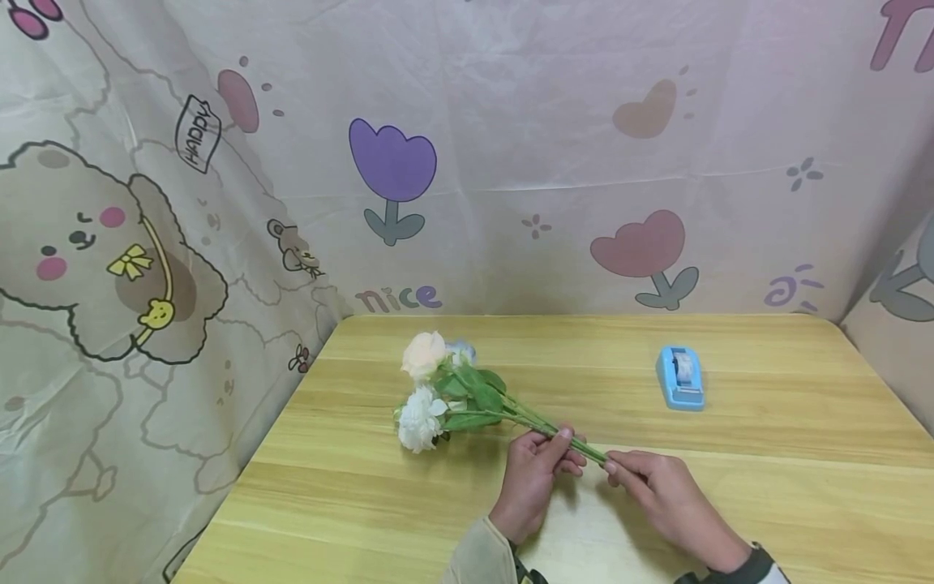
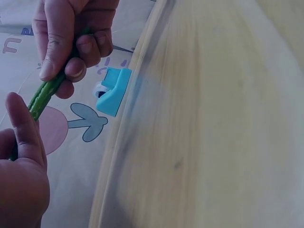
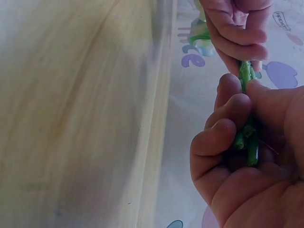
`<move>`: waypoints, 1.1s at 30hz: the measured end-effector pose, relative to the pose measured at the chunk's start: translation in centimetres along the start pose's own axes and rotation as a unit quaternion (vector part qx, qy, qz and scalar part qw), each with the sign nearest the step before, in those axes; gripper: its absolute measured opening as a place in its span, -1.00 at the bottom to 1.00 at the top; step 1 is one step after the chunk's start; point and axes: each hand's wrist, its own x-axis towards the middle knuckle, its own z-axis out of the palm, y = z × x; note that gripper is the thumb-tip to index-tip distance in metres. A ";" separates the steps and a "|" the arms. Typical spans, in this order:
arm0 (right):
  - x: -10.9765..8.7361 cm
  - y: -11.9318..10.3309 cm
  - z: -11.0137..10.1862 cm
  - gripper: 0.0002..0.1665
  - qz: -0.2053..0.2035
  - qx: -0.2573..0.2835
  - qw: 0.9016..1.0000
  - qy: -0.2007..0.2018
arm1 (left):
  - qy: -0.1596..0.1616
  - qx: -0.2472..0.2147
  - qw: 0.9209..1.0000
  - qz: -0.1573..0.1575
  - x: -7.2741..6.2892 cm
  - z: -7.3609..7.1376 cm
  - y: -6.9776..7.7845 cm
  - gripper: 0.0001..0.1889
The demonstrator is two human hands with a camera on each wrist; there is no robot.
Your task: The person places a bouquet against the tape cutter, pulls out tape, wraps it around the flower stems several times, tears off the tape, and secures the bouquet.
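A bunch of artificial flowers (image 1: 422, 418) with white and cream blooms and green leaves points to the left above the table. My left hand (image 1: 531, 478) holds its green stems partway along, thumb on top. Near the cut ends, my right hand (image 1: 660, 496) pinches the stems between thumb and fingers. In the right wrist view several stem ends (image 3: 252, 154) show inside the curled right hand (image 3: 237, 133). The left wrist view shows a short length of green stem (image 2: 42, 99) between the two hands.
A light blue tape dispenser (image 1: 682, 380) with a roll of clear tape stands at the back right of the wooden table (image 1: 788, 389). Behind the table hangs a printed cloth (image 1: 503, 162) with flowers and hearts; more of it hangs on the left side.
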 end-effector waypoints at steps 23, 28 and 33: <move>-1.3 2.2 -1.6 -0.76 -0.003 -0.015 1.000 -0.022 | 0.010 0.008 1.000 -0.018 -0.2 2.0 -1.8 -0.79; -1.2 2.6 -1.9 -0.74 0.008 -0.003 0.999 -0.038 | 0.018 0.020 0.999 -0.024 0.1 2.4 -1.8 -0.75; -1.0 3.0 -2.1 -0.77 0.011 -0.007 0.999 -0.041 | 0.019 0.019 0.999 -0.027 0.4 2.7 -2.0 -0.68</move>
